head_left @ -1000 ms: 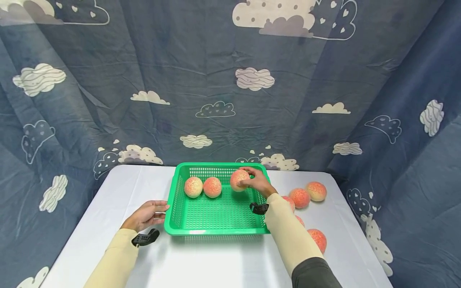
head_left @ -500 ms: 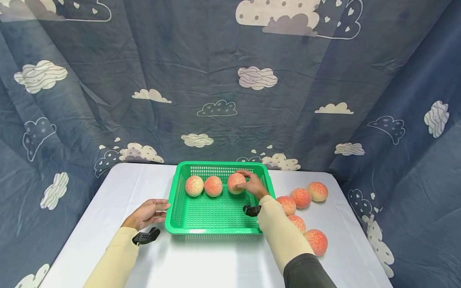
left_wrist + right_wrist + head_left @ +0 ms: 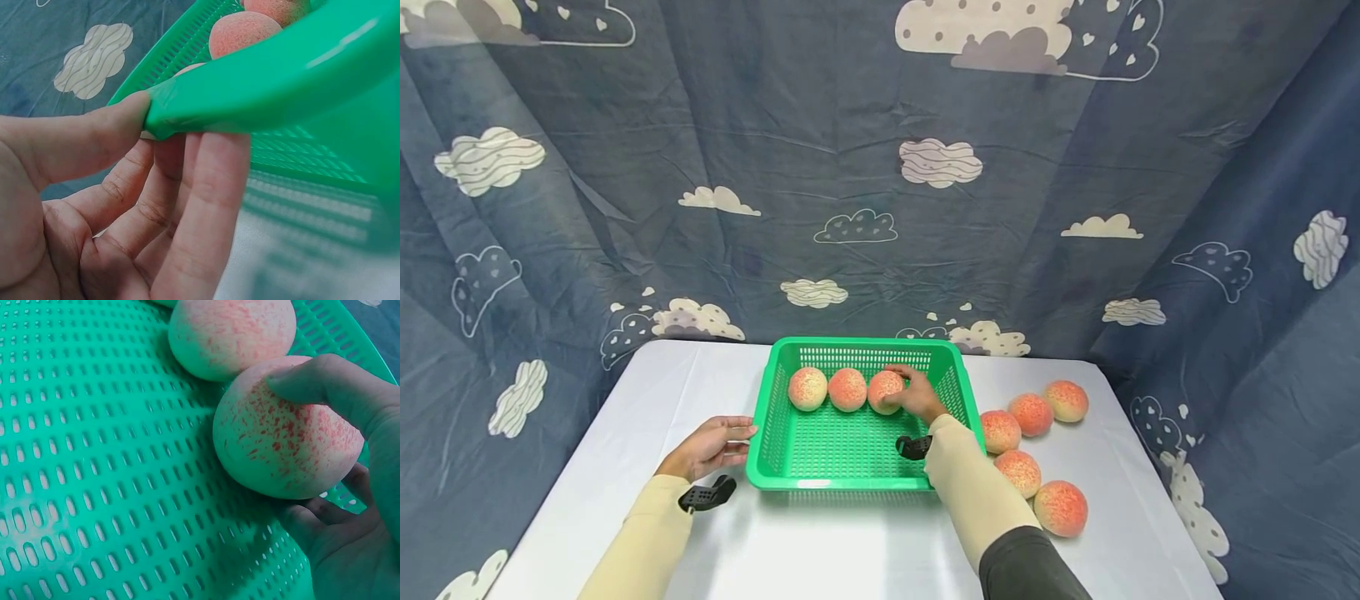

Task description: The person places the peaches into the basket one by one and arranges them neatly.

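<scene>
A green plastic basket (image 3: pixel 865 482) with slotted walls stands on the white table. In it, a row of speckled pink-and-cream peaches runs along the back: one at the left (image 3: pixel 807 389), one in the middle (image 3: pixel 847 390) and one at the right (image 3: pixel 884 393). My right hand (image 3: pixel 921 395) grips the right peach, thumb on its near upper side and fingers round the far side, low over the slotted floor. My left hand (image 3: pixel 711 446) holds the basket's left rim (image 3: pixel 250 81), thumb against its edge and fingertips beneath it.
Outside the basket on the right, several more peaches lie on the table (image 3: pixel 1120 500), among them a near one (image 3: pixel 1061 508) and a far one (image 3: pixel 1066 401). A dark blue cloth (image 3: pixel 760 267) with cloud prints hangs behind the table and along its sides.
My right hand has brought the peach left and down, closing the gap to the middle peach. The left hand stays at the basket's rim.
</scene>
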Tool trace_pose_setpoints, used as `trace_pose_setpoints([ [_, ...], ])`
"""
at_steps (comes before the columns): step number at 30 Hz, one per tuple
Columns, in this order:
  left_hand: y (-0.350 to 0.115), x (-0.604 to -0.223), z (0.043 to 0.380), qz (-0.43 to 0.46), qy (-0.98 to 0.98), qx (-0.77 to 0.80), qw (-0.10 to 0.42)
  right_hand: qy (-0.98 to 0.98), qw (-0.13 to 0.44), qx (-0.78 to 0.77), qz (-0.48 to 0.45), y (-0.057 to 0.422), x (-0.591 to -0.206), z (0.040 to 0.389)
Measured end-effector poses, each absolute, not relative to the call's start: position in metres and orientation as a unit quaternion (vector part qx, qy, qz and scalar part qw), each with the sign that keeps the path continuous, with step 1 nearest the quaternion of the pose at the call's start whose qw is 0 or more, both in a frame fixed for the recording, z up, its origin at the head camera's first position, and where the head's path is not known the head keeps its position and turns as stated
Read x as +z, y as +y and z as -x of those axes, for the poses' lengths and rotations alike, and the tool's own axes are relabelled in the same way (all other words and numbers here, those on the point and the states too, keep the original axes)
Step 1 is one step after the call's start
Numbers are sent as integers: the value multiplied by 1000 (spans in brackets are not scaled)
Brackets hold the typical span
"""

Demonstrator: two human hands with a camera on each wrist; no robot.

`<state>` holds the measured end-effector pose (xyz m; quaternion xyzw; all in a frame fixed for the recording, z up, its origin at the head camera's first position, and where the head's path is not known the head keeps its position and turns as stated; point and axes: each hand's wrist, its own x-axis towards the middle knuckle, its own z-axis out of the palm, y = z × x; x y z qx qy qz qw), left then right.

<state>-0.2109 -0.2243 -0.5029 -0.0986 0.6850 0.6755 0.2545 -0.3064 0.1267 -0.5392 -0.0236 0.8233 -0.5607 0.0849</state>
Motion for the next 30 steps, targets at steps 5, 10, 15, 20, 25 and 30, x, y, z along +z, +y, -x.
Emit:
trace_pose_setpoints([
  [5,-222,-503,211,98,685,674,259,822,79,-563,24,127,-541,305],
  [10,-224,-503,212,97,683,678,254,833,85,-546,30,124,-539,304],
  [15,-225,-505,212,93,684,677,255,846,97,-524,18,122,-537,304],
  [20,-224,-503,212,93,688,674,253,851,106,-514,17,124,-531,303],
  [25,-223,-502,211,97,690,671,255,853,117,-509,16,127,-526,302],
  [30,-223,-501,210,98,690,669,257,852,126,-507,29,133,-518,301],
])
